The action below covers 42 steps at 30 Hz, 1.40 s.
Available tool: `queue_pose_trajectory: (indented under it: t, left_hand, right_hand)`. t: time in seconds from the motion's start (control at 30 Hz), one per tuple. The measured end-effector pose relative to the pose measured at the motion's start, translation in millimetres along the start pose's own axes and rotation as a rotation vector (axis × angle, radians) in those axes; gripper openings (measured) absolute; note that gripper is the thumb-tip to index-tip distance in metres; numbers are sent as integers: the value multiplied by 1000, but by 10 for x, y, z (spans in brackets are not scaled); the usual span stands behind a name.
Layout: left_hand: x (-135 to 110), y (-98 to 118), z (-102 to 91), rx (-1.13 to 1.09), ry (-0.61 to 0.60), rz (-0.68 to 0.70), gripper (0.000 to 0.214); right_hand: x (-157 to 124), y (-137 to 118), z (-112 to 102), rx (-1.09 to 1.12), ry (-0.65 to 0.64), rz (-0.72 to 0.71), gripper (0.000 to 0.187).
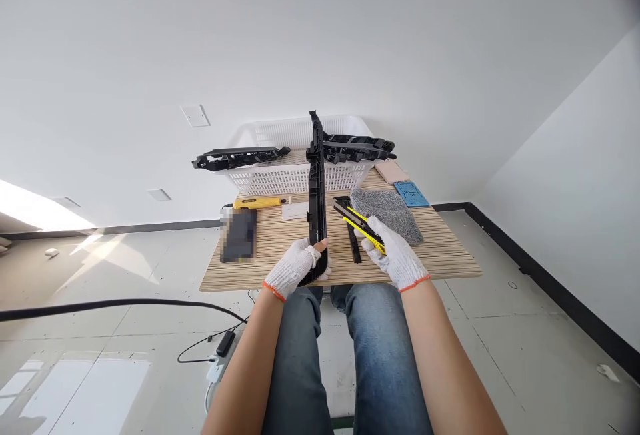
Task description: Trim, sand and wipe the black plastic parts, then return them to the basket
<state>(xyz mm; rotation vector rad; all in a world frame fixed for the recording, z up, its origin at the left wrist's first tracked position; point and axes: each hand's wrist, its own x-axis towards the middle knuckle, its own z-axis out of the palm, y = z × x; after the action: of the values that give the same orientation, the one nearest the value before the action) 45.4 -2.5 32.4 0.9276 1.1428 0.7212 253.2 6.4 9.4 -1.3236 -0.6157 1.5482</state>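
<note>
My left hand (296,266), in a white knit glove with an orange cuff, grips the lower end of a long black plastic part (316,188). The part points away from me, its far end above the basket. In my right hand (395,252), gloved the same way, is a yellow and black utility knife (361,223), its tip angled toward the black part but apart from it. Beneath the knife a black caliper-like tool (354,240) lies on the table. A grey cloth (387,212) lies just beyond my right hand.
A white plastic basket (270,182) at the back carries more black parts (357,147) across its rim. On the wooden table (435,258) are a yellow tool (257,202), a dark, partly pixelated object (240,235), a blue packet (411,194) and a pinkish phone-like slab (391,170). Cables (150,302) run at left.
</note>
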Motion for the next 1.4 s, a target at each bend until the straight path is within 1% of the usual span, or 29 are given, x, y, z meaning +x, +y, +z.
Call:
queue_pose_trajectory:
  t: [0.17, 0.27, 0.37, 0.47, 0.6, 0.67, 0.77, 0.87, 0.93, 1.0, 1.1, 1.2, 1.27, 1.33, 1.4]
  left_hand:
    - [94, 20, -59, 134, 51, -140, 52]
    - [140, 30, -80, 165, 27, -159, 56]
    - [156, 30, -97, 84, -19, -93, 49]
    - [124, 28, -127, -38, -65, -2, 39]
    - [68, 11, -183, -138, -87, 56, 47]
    - [64, -12, -209, -186, -100, 74, 56]
    - [83, -55, -241, -238, -118, 103, 68]
    - [89, -84, -260, -210, -110, 152, 62]
    - [74, -86, -269, -154, -104, 192, 55]
    - [57, -75, -274, -92, -93, 208, 52]
    - [50, -49, -270, -37, -82, 183, 54]
    - [63, -34, -255, -27, -77, 168, 57]
    - [72, -35, -249, -32, -82, 175, 57]
    - [76, -38, -253, -47, -95, 184, 58]
    - [81, -35, -268, -97, -113, 172, 60]
  right_hand:
    - [0, 4, -2, -6, 7, -37, 29]
    - [-46, 11, 26, -23, 41, -52, 29]
    - [-118, 27, 74, -50, 102, -60, 31]
    - [-164, 52, 114, -9, 138, -110, 32]
    - [-147, 73, 117, 36, 161, -120, 31]
    - [-117, 82, 83, 6, 142, -99, 32]
    - [-77, 99, -18, -58, 75, -85, 37]
    - [-92, 89, -121, -92, 36, -67, 43]
    - [-142, 54, -149, -102, 60, -30, 45]
    - [-204, 9, -136, -120, 95, 8, 45]
    - [-258, -37, -81, -165, 115, 22, 42]
    - [-229, -24, -58, -207, 81, -4, 40]
    - [-190, 2, -84, -216, 35, -28, 41]
    - [-163, 20, -140, -203, -4, -49, 44]
    - [-159, 23, -209, -185, -46, -55, 52]
